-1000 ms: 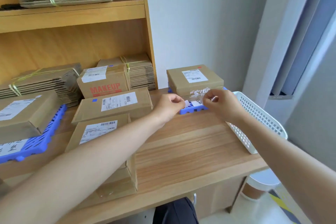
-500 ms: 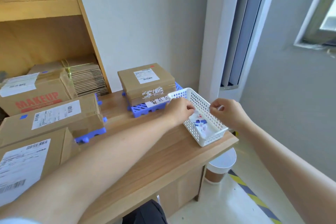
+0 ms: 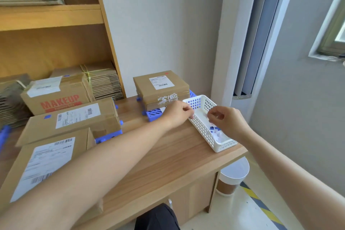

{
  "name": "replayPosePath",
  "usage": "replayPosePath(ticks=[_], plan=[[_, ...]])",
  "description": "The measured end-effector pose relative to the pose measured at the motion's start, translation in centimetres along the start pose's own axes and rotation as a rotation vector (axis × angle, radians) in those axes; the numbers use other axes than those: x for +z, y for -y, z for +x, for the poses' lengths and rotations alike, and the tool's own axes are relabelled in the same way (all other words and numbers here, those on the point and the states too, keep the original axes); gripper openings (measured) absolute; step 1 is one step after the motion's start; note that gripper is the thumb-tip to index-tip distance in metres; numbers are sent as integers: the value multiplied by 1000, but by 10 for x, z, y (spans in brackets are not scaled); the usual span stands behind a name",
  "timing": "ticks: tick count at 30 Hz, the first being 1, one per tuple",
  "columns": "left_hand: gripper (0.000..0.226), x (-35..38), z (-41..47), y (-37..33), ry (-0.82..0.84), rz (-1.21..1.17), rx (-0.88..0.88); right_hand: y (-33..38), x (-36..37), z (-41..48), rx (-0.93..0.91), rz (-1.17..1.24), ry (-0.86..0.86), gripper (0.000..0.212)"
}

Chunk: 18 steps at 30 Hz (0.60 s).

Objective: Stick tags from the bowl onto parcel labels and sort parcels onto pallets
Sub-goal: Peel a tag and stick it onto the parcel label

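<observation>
A white plastic basket (image 3: 203, 132) stands at the desk's right edge with blue and white tags (image 3: 214, 130) inside. My right hand (image 3: 228, 122) hovers over the basket, thumb and forefinger pinched on what looks like a small white tag. My left hand (image 3: 178, 114) is curled against the basket's left rim; whether it holds anything is hidden. Behind it a labelled parcel (image 3: 161, 85) lies on a blue pallet (image 3: 154, 113). More labelled parcels (image 3: 74, 117) lie on the left, one of them on another blue pallet (image 3: 109, 136).
A "MAKEUP" box (image 3: 56, 95) and bundles of flat cardboard (image 3: 104, 80) sit under a wooden shelf (image 3: 50, 17). The desk (image 3: 168, 164) ends just right of the basket. A white bin (image 3: 233, 175) stands on the floor below.
My view swung right. Both hands left the parcel on the right pallet and moved to the white basket, where the right hand now dips lower over the tags.
</observation>
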<state>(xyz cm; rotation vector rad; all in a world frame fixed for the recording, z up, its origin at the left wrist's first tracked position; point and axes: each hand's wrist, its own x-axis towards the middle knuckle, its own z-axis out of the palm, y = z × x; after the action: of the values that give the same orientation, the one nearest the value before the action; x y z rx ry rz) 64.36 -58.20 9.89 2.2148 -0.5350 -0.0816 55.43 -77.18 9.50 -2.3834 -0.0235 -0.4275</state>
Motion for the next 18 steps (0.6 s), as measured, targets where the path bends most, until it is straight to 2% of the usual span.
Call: replayPosePath(ticks=[6, 12, 18], plan=[[16, -76, -67, 22, -117, -367, -209, 72, 61, -2, -245, 48, -1, 6], [18, -153, -141, 57, -246, -448, -301, 147, 129, -4, -561, 85, -29, 8], [17, -206, -205, 88, -366, -459, -355, 207, 191, -10, -842, 22, -114, 4]])
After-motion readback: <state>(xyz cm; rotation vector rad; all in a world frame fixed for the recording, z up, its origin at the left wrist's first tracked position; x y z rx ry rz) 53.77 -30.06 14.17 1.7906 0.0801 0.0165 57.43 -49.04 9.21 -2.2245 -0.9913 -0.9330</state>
